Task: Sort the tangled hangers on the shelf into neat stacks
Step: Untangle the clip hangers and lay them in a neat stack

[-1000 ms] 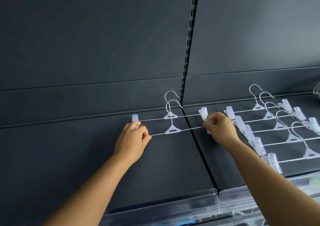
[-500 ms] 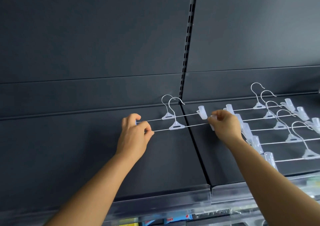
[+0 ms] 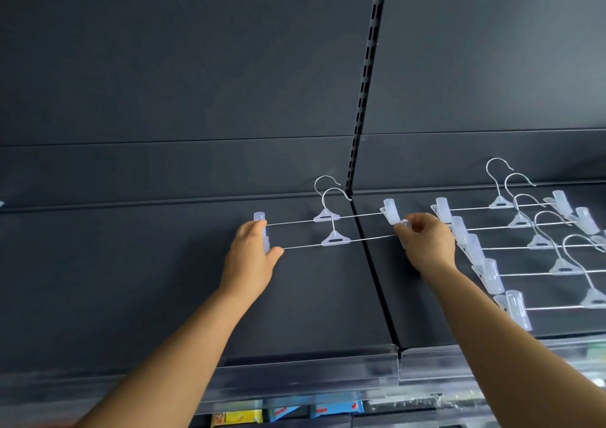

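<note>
Two clear clip hangers with wire hooks lie across the middle of the dark shelf (image 3: 164, 280), one just behind the other. My left hand (image 3: 251, 257) grips the left clip of the front hanger (image 3: 336, 240), and my right hand (image 3: 426, 244) pinches its right clip. The rear hanger (image 3: 326, 217) lies just beyond it, its left clip touching my left fingers. Their hooks point at the back wall.
Several more clip hangers (image 3: 537, 242) lie in a staggered row on the right half of the shelf. A clear plastic lip (image 3: 295, 375) runs along the shelf's front edge. Coloured packets (image 3: 236, 417) show on the shelf below. A slotted upright (image 3: 367, 76) splits the back wall.
The front hanger has come closer to the rear one, and both hands have moved with it towards the back of the shelf. The view has tilted downward a little.
</note>
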The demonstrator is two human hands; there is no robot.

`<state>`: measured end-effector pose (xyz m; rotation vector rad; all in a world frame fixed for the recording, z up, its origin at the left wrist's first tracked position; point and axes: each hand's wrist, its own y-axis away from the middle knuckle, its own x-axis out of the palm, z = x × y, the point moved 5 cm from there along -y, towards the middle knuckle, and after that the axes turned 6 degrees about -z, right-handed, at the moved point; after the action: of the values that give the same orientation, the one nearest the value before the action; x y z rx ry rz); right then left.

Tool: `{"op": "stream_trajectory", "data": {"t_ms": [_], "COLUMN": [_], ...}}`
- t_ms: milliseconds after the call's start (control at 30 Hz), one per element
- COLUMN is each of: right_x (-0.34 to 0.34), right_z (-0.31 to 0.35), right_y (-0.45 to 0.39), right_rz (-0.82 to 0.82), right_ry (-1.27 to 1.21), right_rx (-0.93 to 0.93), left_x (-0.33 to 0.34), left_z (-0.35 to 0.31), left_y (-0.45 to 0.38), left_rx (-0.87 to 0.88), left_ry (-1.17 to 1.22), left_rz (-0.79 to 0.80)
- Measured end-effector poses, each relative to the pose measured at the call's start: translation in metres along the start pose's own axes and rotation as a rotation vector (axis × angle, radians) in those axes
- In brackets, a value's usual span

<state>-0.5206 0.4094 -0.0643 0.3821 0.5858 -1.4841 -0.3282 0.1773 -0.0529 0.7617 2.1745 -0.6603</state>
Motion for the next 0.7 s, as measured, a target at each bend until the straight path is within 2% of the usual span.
{"op": "stream_trajectory", "data": {"t_ms": [200,500,700], "right_x": [-0.001,-0.002,-0.004], "right_z": [0.002,0.013,0.015], "right_y": [0.002,0.014,0.018], "right_rz": [-0.016,0.037,0.033], "right_ry": [-0.011,0.072,0.049], "right_rx": [0.015,-0.133,-0.088], "left_x": [-0.002,-0.003,-0.005], "left_z": [0.005,0.005,0.002], "left_y": [0.0,-0.006,-0.009], "left_rx": [-0.032,0.033,0.042], "left_ry": [-0.033,-0.073,-0.057], "left_rz": [0.071,-0.01,-0.02]}}
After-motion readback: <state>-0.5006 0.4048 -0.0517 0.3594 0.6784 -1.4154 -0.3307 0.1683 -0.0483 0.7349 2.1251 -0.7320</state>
